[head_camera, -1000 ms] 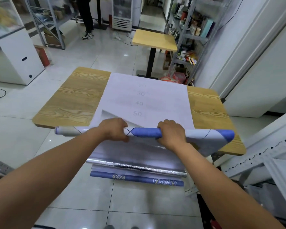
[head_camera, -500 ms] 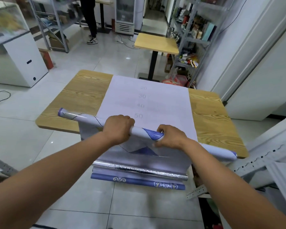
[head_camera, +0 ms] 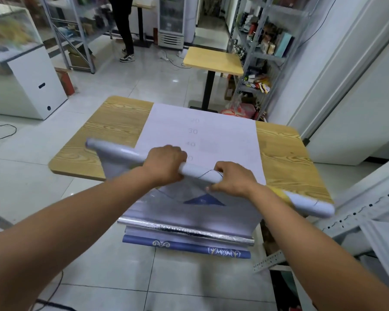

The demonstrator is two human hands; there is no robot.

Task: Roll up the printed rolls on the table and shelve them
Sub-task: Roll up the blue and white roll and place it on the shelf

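A long pale printed roll (head_camera: 121, 153) lies slanted across the near edge of the wooden table (head_camera: 112, 129), its left end farther away, its right end (head_camera: 310, 204) past the table's near right corner. My left hand (head_camera: 166, 163) and my right hand (head_camera: 233, 179) both grip it near its middle. A loose flap with a blue triangle (head_camera: 203, 199) hangs from the roll below the table edge. A white sheet with faint numbers (head_camera: 200, 131) lies flat on the table. Beneath hang a silver roll (head_camera: 189, 230) and a blue patterned roll (head_camera: 184, 245).
A white metal rack frame (head_camera: 357, 212) stands close on my right. Behind the table are a small wooden table (head_camera: 213, 60), a stocked metal shelf (head_camera: 261, 55), and a white cabinet (head_camera: 25, 86) on the left. A person's legs (head_camera: 125, 30) show far back.
The roll has turned from level to slanted, its left end swinging away over the table and its right end toward me. Both hands have shifted forward and the blue print has rolled under.
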